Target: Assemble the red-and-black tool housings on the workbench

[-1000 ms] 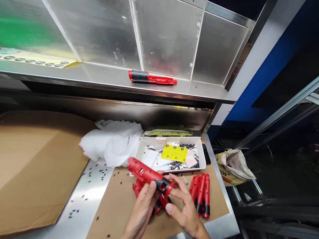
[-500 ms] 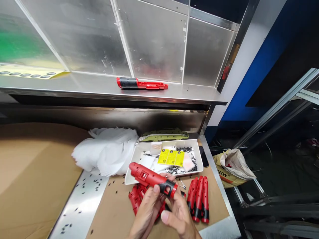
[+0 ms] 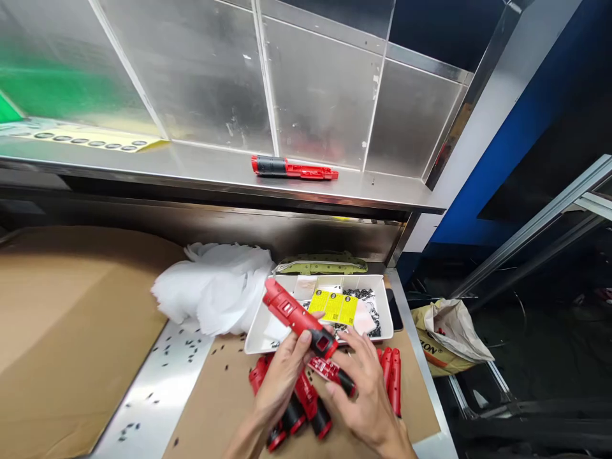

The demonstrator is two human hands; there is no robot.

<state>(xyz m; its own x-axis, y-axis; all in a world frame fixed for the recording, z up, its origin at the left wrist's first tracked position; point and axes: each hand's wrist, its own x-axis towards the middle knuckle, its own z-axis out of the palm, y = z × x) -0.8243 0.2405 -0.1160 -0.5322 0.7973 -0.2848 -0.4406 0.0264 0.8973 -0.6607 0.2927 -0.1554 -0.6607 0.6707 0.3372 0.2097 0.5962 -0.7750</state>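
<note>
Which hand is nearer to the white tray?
The left. The left hand holds a red housing that reaches over the white tray at its front rim; the right hand sits lower, grasping another red part.

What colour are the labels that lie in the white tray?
Yellow labels with small black print, in the white tray; the head view shows them.

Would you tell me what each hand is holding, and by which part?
The left hand grips a red shell by its black-collared end; the right hand pinches another red piece near its black tip.
</note>
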